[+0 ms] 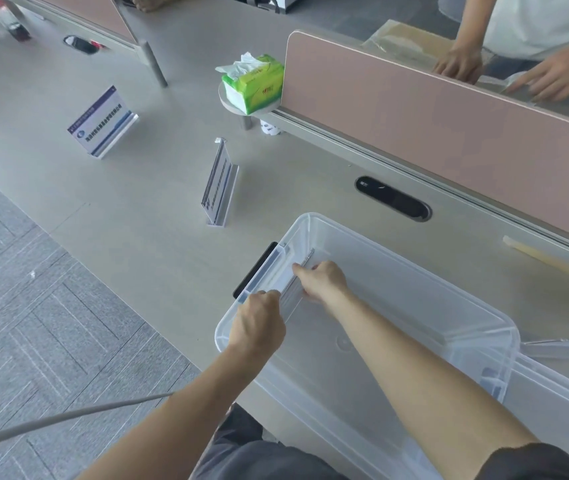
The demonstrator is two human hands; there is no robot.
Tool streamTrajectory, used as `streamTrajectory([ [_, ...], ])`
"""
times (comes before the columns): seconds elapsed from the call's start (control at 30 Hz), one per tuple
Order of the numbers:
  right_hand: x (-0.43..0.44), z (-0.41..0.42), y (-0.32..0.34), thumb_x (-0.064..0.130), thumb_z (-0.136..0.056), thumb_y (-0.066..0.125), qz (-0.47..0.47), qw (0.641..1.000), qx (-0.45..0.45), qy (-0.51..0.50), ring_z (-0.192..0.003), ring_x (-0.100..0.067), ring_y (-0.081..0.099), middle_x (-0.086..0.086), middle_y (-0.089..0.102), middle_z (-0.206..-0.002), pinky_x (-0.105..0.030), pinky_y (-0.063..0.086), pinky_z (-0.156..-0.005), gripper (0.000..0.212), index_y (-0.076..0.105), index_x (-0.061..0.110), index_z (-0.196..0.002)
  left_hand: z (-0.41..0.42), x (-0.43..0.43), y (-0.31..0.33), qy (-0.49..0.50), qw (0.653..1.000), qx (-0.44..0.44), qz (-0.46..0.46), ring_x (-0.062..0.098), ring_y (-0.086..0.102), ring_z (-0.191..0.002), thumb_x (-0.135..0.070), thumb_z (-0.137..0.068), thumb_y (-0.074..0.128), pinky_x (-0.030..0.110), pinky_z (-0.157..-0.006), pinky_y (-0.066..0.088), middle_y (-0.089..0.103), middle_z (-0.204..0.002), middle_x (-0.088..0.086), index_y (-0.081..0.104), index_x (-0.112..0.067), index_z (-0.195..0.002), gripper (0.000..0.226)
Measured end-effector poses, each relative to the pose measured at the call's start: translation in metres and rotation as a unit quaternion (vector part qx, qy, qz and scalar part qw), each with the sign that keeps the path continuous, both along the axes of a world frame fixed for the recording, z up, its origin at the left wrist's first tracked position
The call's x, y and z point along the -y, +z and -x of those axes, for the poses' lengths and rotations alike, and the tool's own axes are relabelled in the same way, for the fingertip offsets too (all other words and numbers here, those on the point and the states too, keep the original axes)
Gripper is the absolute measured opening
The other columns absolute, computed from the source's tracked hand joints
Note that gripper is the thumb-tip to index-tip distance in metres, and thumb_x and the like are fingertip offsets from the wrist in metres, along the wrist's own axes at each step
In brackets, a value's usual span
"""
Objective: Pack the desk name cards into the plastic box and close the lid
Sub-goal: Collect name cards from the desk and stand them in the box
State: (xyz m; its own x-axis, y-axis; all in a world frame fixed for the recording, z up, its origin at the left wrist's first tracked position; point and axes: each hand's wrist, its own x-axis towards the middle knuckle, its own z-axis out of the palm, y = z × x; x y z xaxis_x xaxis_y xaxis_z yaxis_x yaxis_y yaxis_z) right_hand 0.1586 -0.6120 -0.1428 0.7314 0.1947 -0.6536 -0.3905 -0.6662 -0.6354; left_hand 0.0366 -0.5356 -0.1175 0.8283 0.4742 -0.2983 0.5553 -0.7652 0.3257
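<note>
Grey office desk [110,209] with pink divider [449,133]. Clear plastic box [477,317] open at near edge; lid [553,403] seems to lie beside it, right. Both hands inside at the far end wall: left hand [259,323] and right hand [321,282] each grasp an end of one name card [293,289], set against the wall. Two more name cards on the desk: one flat-facing [101,124], one edge-on [219,185]. Cards look light, rigid, slick acrylic, likely scratch-prone; best held by the ends or base lip.
</note>
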Motion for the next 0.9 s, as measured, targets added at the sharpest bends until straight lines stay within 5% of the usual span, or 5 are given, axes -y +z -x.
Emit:
streamTrajectory([
  [0.2,0.026,-0.020,0.066,0.028,-0.074,0.053,-0.008,0.992,0.121,0.045,-0.072,-0.025,0.073,-0.006,0.074,-0.070,-0.043,0.061,-0.075,0.022,0.066,0.010,-0.076,-0.003,-0.025,0.045,0.048,0.987,0.139,0.059,0.021,0.071,-0.087,-0.017,-0.085,0.063,0.030,-0.080,0.055,0.075,-0.094,-0.004,0.073,-0.019,-0.105,0.023],
  [0.43,-0.001,0.014,0.128,0.028,-0.088,0.052,0.017,0.957,0.260,0.131,-0.076,-0.018,0.063,0.003,0.070,-0.079,-0.024,0.044,-0.064,0.021,0.066,0.014,-0.083,0.006,-0.100,0.072,0.088,0.983,0.163,0.001,0.026,0.068,-0.091,-0.031,-0.086,0.060,0.031,-0.077,0.053,0.074,-0.097,-0.009,0.072,-0.028,-0.102,0.020],
  [0.9,-0.283,0.131,0.167,0.032,-0.088,0.059,0.061,0.880,0.349,0.317,-0.087,-0.020,0.065,0.002,0.072,-0.093,-0.028,0.051,-0.077,0.016,0.067,0.019,-0.091,0.143,-0.385,0.097,0.183,0.958,0.216,0.051,0.021,0.068,-0.095,-0.041,-0.086,0.058,0.031,-0.081,0.053,0.074,-0.099,-0.011,0.073,-0.028,-0.100,0.024],
])
